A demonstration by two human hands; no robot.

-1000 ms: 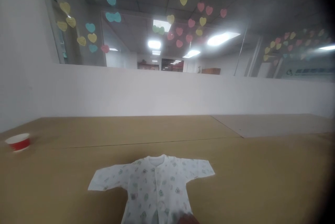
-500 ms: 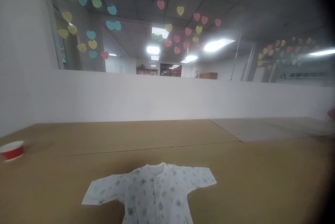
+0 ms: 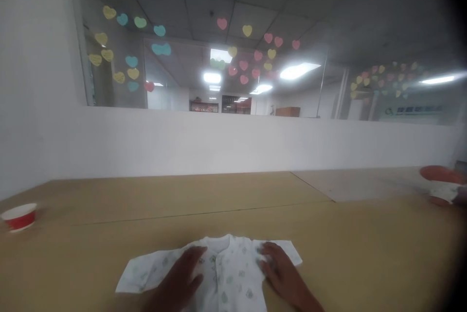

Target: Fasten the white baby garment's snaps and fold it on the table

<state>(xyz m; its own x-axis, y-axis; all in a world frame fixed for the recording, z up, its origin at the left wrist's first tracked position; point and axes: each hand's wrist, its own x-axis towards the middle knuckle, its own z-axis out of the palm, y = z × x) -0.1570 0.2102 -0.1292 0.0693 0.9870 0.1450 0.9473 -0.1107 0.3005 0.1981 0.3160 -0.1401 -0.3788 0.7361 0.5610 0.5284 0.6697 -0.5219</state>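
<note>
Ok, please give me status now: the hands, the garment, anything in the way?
Left hand, right hand flat on white printed baby shirt. Shirt flat, sleeves spread. Red-and-white paper bowl far left, apart from shirt.

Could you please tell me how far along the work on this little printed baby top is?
Done: the white printed baby top lies spread flat, sleeves out to the sides. In hand: the left hand and right hand press on its front, either side of the buttons. Left: neither sleeve shows a fold yet.
</note>
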